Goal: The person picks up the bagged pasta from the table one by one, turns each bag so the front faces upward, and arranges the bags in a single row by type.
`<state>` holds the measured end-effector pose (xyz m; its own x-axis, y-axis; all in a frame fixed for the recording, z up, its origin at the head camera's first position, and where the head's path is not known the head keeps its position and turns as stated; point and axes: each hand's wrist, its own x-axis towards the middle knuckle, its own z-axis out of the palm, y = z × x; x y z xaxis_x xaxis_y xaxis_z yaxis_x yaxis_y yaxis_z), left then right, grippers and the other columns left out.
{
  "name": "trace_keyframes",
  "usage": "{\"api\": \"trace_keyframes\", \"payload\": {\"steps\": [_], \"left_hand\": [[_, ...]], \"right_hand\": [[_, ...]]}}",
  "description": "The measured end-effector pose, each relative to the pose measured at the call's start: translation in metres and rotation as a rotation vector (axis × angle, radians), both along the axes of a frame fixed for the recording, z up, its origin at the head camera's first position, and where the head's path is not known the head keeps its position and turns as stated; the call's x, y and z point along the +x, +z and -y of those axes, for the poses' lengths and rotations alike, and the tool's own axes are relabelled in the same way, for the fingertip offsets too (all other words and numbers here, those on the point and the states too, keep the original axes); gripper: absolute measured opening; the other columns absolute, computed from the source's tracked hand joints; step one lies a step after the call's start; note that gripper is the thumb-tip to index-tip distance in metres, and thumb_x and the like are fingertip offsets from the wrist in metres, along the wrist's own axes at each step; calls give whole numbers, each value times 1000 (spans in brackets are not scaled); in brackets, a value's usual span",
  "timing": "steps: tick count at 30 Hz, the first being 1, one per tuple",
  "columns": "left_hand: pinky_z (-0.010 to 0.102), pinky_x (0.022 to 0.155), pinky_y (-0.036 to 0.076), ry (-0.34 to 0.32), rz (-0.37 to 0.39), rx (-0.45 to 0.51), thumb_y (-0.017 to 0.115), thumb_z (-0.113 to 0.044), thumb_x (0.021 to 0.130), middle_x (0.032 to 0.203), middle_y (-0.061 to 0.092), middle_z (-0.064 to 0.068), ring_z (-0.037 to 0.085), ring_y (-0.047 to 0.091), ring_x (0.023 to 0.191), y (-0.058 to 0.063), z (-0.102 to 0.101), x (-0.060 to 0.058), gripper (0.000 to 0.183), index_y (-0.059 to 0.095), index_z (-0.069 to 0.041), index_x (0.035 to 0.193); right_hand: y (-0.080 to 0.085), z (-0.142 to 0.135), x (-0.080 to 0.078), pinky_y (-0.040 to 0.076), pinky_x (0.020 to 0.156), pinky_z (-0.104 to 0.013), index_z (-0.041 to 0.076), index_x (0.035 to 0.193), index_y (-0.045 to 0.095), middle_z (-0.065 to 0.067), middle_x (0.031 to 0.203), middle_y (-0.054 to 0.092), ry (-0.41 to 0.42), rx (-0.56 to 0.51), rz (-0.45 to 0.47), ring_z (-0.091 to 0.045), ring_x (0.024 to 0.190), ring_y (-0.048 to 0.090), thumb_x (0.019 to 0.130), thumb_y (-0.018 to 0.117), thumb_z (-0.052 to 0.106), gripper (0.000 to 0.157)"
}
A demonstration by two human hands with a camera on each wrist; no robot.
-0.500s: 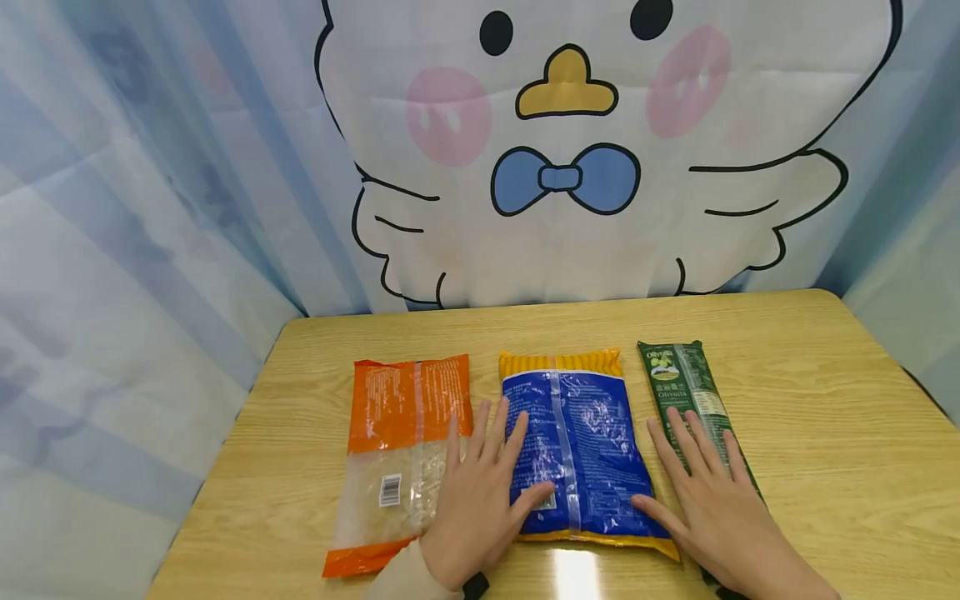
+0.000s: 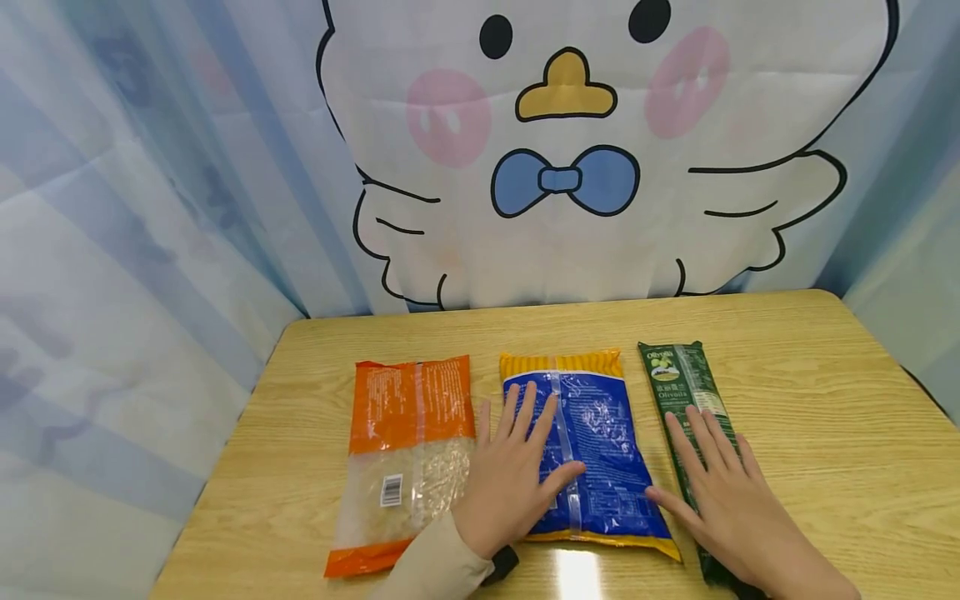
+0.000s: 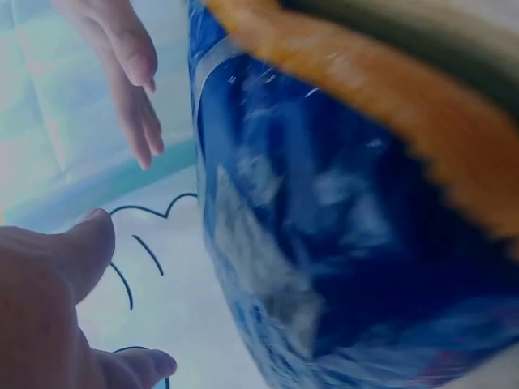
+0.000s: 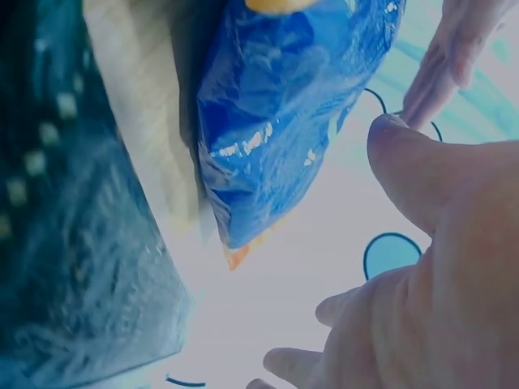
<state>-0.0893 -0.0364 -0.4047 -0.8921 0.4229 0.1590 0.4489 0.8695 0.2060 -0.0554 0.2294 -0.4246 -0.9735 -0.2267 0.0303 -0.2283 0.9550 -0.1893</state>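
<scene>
Three packages lie side by side on a wooden table: an orange and clear bag (image 2: 408,408) with a barcode and pale contents, a blue bag (image 2: 600,442) with yellow ends, and a slim green Olivoila pack (image 2: 678,375). My left hand (image 2: 510,483), fingers spread and straight, is over the blue bag's left side, overlapping the orange bag's right edge. Over the lower half of the green pack is my right hand (image 2: 727,500), its fingers spread too and its thumb by the blue bag's lower right corner. Both wrist views show gaps between hands and packages.
The wooden table (image 2: 825,400) extends to both sides of the packages. A curtain (image 2: 562,250) with a cartoon bird in a blue bow tie hangs behind its back edge. More pale blue curtain hangs at the left and right.
My left hand has moved right, from between the orange and blue bags to over the blue one. My right hand has shifted slightly right. The packages have stayed in place.
</scene>
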Motion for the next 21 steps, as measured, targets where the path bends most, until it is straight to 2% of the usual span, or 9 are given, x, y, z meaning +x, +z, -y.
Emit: {"api": "trace_keyframes", "payload": {"steps": [5, 11, 16, 21], "left_hand": [[59, 123, 11, -22, -34, -35, 38, -67, 98, 166, 16, 10, 31, 11, 153, 8, -12, -8, 79, 23, -20, 159], [58, 123, 10, -44, -29, -68, 37, -68, 98, 167, 10, 7, 28, 8, 154, 18, -29, -17, 79, 21, -22, 159], [54, 124, 10, -79, 35, -30, 33, -67, 99, 167, 10, 8, 27, 6, 154, 23, -40, -27, 77, 20, -21, 160], [50, 124, 15, -96, 68, 24, 30, -65, 100, 166, 16, 9, 27, 12, 154, 22, -48, -38, 74, 23, -21, 159]], "right_hand": [[4, -4, -3, 6, 114, -73, 5, 159, 13, -31, 160, 13, -19, -4, 22, -48, 149, 5, 95, 52, 62, 94], [6, -14, -4, 5, 113, -75, 4, 159, 10, -30, 161, 8, -30, -14, 35, -48, 150, 2, 96, 52, 60, 95], [4, -26, -5, 14, 109, -77, 6, 160, 5, -33, 160, 11, -37, -2, 40, -55, 144, 13, 96, 51, 61, 96], [6, -36, -6, 23, 105, -76, 6, 160, 4, -37, 156, 17, -53, 36, 22, -60, 136, 23, 95, 53, 62, 98]]}}
